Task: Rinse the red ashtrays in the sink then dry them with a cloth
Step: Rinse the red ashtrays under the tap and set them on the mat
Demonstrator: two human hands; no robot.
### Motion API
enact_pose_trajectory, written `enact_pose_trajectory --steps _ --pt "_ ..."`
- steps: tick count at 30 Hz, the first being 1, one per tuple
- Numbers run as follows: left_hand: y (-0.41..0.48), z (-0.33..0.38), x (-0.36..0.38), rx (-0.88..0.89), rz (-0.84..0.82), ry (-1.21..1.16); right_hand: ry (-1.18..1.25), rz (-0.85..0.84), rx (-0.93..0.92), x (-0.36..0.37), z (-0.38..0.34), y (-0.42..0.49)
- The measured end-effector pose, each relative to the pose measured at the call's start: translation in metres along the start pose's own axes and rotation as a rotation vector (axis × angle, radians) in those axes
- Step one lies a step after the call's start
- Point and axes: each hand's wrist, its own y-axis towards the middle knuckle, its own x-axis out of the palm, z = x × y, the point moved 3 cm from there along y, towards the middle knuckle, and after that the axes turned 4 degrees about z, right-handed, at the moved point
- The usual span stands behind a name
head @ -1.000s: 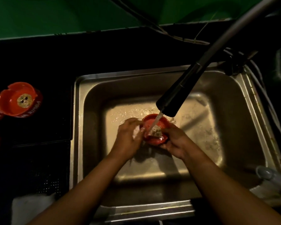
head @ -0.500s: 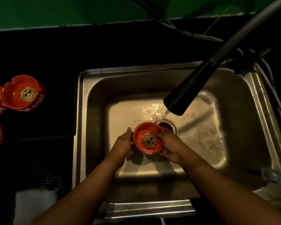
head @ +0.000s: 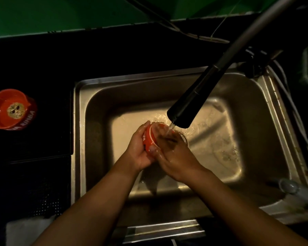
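Note:
A red ashtray with a white stripe is held on its side over the steel sink, its outer wall facing me. My left hand cups it from the left, fingers curled round its wall. My right hand covers its right side, thumb against the lower rim. Water from the black faucet head runs onto the ashtray and my right fingers. A second red ashtray with ash in its middle stands on the dark counter at the left.
A white cloth lies at the counter's front left corner. The faucet hose arches in from the upper right. Cables run along the sink's right rim, and a pale plastic object sits at its front right corner.
The ashtray was turned from bowl-up to on its side and moved back under the running water. My right hand shifted over its open side.

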Motion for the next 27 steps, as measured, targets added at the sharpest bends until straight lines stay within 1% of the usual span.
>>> enact_pose_trajectory --steps 2,3,4,5,7,9,11,12,14,15,16,17,18,20,21,22,23,24,25,26,27 --pt "0.000 0.002 0.000 0.015 -0.038 -0.013 0.031 -0.028 0.069 -0.001 0.001 0.012" --pt "-0.002 0.003 -0.002 0.016 -0.035 -0.017 0.118 -0.054 0.146 0.002 0.006 0.019" --pt "-0.003 0.004 -0.006 0.024 -0.029 0.001 0.268 -0.062 0.261 0.003 0.011 0.024" --pt "-0.005 0.006 -0.009 0.043 -0.027 0.020 0.439 -0.035 0.411 0.007 0.018 0.028" --pt "-0.011 0.009 -0.012 0.094 -0.040 0.063 0.654 0.064 0.670 0.011 0.029 0.026" --pt "-0.015 0.008 -0.010 0.121 -0.060 0.069 0.932 0.047 0.751 0.014 0.031 0.017" --pt "-0.013 0.004 -0.004 0.143 -0.041 0.133 1.301 0.026 0.801 0.014 0.028 0.006" --pt "-0.010 0.002 -0.002 0.165 -0.009 0.208 1.410 0.026 0.793 0.012 0.032 -0.001" --pt "-0.002 -0.006 0.005 0.228 0.068 0.418 1.485 0.092 0.815 0.005 0.044 -0.017" --pt "0.002 -0.012 0.010 0.271 0.093 0.540 1.483 0.149 0.831 0.001 0.050 -0.023" --pt "0.004 -0.019 0.018 0.306 0.113 0.635 1.398 0.212 0.827 -0.002 0.056 -0.030" --pt "0.007 -0.028 0.024 0.321 0.132 0.682 1.276 0.263 0.793 -0.007 0.060 -0.036" --pt "0.010 -0.035 0.029 0.299 0.159 0.668 1.152 0.306 0.743 -0.010 0.062 -0.040" --pt "0.012 -0.044 0.032 0.147 0.184 0.493 0.953 0.354 0.573 -0.014 0.057 -0.043" --pt "0.012 -0.044 0.029 0.058 0.159 0.399 0.813 0.364 0.452 -0.015 0.052 -0.042" --pt "0.011 -0.039 0.024 -0.008 0.113 0.330 0.611 0.359 0.316 -0.014 0.046 -0.038" --pt "0.006 -0.033 0.017 -0.037 0.075 0.282 0.392 0.343 0.170 -0.012 0.040 -0.034" --pt "0.001 -0.025 0.008 -0.043 0.044 0.243 0.208 0.325 0.024 -0.008 0.035 -0.031" --pt "-0.003 -0.017 -0.001 -0.025 0.013 0.198 0.098 0.306 -0.092 -0.002 0.032 -0.028" --pt "-0.006 -0.009 -0.010 0.013 0.000 0.172 0.064 0.274 -0.149 0.005 0.030 -0.026" --pt "-0.010 -0.002 -0.021 0.051 0.009 0.157 0.094 0.241 -0.149 0.010 0.028 -0.022"
